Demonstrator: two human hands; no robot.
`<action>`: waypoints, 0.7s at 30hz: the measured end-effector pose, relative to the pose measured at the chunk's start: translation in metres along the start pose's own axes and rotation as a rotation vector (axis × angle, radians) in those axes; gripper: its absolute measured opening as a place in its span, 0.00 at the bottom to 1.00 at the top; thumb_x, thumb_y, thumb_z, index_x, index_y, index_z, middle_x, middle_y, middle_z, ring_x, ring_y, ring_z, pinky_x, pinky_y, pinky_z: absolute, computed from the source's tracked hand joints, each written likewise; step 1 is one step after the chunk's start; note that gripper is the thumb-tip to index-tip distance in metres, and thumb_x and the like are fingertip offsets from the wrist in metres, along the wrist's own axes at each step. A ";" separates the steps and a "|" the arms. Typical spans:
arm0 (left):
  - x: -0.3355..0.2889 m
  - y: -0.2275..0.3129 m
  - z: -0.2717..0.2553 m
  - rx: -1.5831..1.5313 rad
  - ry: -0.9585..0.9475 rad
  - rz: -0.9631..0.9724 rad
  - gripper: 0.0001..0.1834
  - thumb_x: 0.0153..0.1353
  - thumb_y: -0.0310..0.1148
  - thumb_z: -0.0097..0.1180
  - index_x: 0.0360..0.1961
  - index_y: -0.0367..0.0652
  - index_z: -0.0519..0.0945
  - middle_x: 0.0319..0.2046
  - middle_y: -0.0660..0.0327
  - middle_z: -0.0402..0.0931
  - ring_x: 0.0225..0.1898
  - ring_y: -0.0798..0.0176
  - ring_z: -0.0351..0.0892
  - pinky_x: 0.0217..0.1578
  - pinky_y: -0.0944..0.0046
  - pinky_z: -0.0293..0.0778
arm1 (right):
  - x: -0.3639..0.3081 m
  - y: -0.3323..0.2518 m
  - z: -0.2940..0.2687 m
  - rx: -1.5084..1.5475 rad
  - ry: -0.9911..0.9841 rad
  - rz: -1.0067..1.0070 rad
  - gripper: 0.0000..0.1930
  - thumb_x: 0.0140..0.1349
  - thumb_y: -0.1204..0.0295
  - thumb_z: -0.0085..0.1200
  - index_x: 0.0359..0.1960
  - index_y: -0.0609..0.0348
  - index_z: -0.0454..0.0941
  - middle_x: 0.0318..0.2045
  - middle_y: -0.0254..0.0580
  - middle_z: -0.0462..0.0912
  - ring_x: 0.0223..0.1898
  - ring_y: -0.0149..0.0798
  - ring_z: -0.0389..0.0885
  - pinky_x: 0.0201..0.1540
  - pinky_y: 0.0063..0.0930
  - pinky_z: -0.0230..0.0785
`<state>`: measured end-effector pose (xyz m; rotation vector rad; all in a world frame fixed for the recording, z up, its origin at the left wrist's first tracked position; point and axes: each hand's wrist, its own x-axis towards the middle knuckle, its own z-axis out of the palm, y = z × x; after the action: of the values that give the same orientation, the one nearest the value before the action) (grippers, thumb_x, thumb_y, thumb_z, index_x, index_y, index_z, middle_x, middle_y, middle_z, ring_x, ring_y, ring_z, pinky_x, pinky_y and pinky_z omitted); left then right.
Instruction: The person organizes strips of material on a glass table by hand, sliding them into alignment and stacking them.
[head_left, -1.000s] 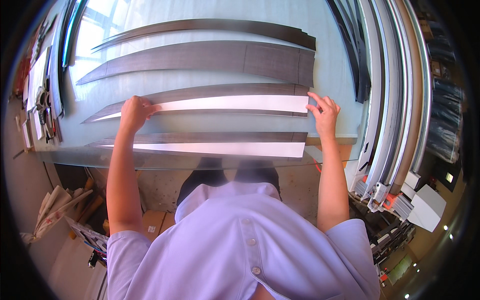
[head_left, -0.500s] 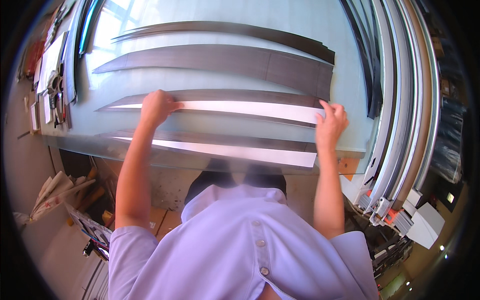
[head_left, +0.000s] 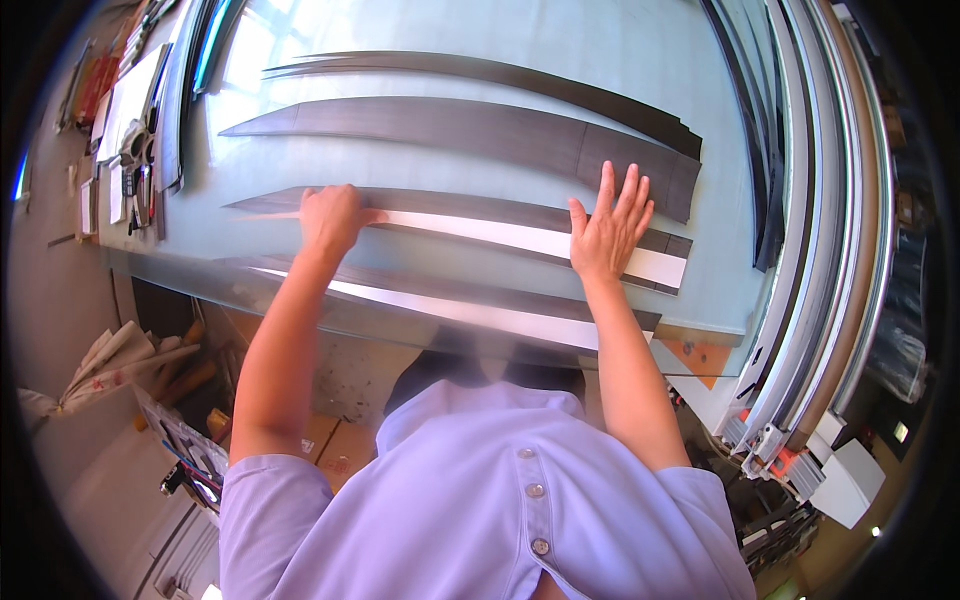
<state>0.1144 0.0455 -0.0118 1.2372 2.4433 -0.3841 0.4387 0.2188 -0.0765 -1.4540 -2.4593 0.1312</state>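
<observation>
My left hand rests on a long white strip, its fingers curled and the thumb laid along the strip. This strip lies lengthwise over a tapering dark grey strip on the glass tabletop. Flat, with fingers spread, my right hand lies across the same strips nearer their wide right end. Its fingertips reach the wider dark grey piece beyond. A similar dark and white pair shows fainter near the front edge; I cannot tell if it is a reflection.
Farther back lie narrow dark pieces. Scissors and other tools are at the left edge. Long metal rails run along the right side, with black strips beside them. Rolled sheets stand below at the left.
My right hand has left the strip's right end, moved left, and now lies flat with fingers spread. My left hand stays on the strip. The whole view has shifted slightly.
</observation>
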 end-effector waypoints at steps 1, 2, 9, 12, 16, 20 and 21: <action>0.002 -0.011 -0.001 0.004 0.002 -0.009 0.25 0.52 0.54 0.70 0.19 0.40 0.83 0.22 0.49 0.80 0.28 0.44 0.79 0.47 0.50 0.67 | 0.000 0.000 0.000 -0.001 0.005 -0.001 0.38 0.69 0.44 0.48 0.75 0.46 0.58 0.76 0.51 0.51 0.77 0.58 0.45 0.76 0.59 0.35; 0.003 -0.024 -0.001 0.010 0.002 -0.021 0.25 0.52 0.54 0.69 0.19 0.40 0.83 0.22 0.50 0.80 0.29 0.44 0.79 0.48 0.49 0.67 | 0.000 0.000 0.001 0.000 0.009 -0.002 0.38 0.69 0.44 0.48 0.75 0.46 0.58 0.76 0.51 0.51 0.77 0.58 0.45 0.76 0.59 0.35; 0.010 -0.086 -0.008 0.027 -0.012 0.005 0.22 0.56 0.52 0.66 0.21 0.42 0.83 0.24 0.53 0.81 0.31 0.46 0.80 0.48 0.50 0.66 | -0.001 0.000 0.001 -0.016 0.029 -0.006 0.37 0.71 0.42 0.44 0.76 0.46 0.58 0.76 0.52 0.52 0.77 0.58 0.47 0.75 0.60 0.36; 0.011 -0.104 -0.010 0.038 0.001 -0.034 0.22 0.55 0.53 0.66 0.23 0.43 0.83 0.24 0.54 0.81 0.31 0.47 0.80 0.48 0.50 0.65 | 0.000 -0.001 0.001 -0.026 0.038 -0.008 0.37 0.71 0.41 0.43 0.76 0.46 0.57 0.76 0.51 0.52 0.77 0.58 0.47 0.75 0.59 0.37; 0.016 -0.148 0.000 0.036 0.042 -0.122 0.22 0.54 0.53 0.68 0.30 0.43 0.81 0.28 0.55 0.82 0.33 0.47 0.80 0.45 0.51 0.68 | 0.000 -0.001 0.001 -0.033 0.030 -0.004 0.37 0.71 0.41 0.42 0.76 0.45 0.57 0.77 0.50 0.51 0.77 0.58 0.46 0.76 0.59 0.37; 0.018 -0.185 0.011 -0.143 0.143 -0.158 0.24 0.51 0.46 0.73 0.36 0.41 0.74 0.36 0.52 0.80 0.39 0.44 0.78 0.42 0.50 0.71 | 0.001 -0.001 0.002 -0.023 0.052 -0.009 0.38 0.71 0.40 0.39 0.77 0.45 0.56 0.77 0.49 0.50 0.77 0.58 0.46 0.75 0.60 0.37; 0.019 -0.191 0.014 -0.188 0.181 -0.151 0.25 0.50 0.44 0.74 0.37 0.40 0.73 0.38 0.51 0.79 0.41 0.43 0.77 0.42 0.50 0.72 | 0.001 0.001 0.002 -0.029 0.054 -0.022 0.38 0.71 0.39 0.38 0.77 0.45 0.56 0.77 0.49 0.50 0.77 0.58 0.46 0.75 0.61 0.37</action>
<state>-0.0482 -0.0568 -0.0186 1.0528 2.6638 -0.0817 0.4382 0.2201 -0.0784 -1.4226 -2.4430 0.0512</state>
